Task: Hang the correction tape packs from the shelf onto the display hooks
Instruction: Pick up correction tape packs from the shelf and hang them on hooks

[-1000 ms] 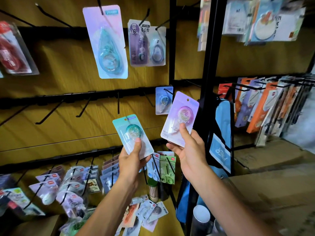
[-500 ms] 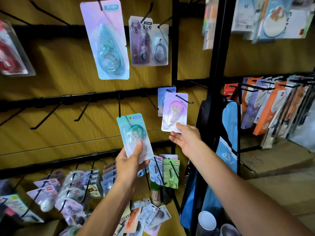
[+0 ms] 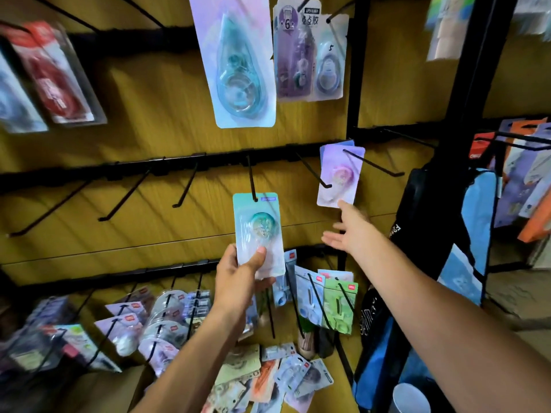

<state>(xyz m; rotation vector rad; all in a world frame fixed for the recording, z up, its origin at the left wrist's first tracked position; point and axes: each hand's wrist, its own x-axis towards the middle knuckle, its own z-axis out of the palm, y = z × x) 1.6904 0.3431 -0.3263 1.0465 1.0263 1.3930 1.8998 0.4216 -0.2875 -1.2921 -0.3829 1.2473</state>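
Display wall point(image 3: 149, 120): wood-look panel with black rails and rows of black hooks, mostly bare along the middle rail.
Shelf pile point(image 3: 268, 380): loose packs heaped on the shelf at the bottom, more packs hanging on the low hooks right above.
Right arm: stretched up and forward across the lower right, bare forearm.
Left arm: coming up from bottom centre, wrist bent back a bit.
Big teal pack point(image 3: 237, 64): hanging on the top rail, next to a purple double pack point(image 3: 310, 55).
Right hand point(image 3: 350, 232): palm up, fingers spread and loose, gripping nothing, just under the purple pack; fingertip close to its bottom edge, can't tell if touching.
Left hand point(image 3: 241, 278): pinching the green pack low down, thumb on the front, fingers behind.
Green pack point(image 3: 259, 234): upright, top edge right at the tip of a middle-rail hook point(image 3: 252, 181); can't tell if threaded on.
Purple pack point(image 3: 340, 177): hanging on a middle-rail hook, another pack behind it.
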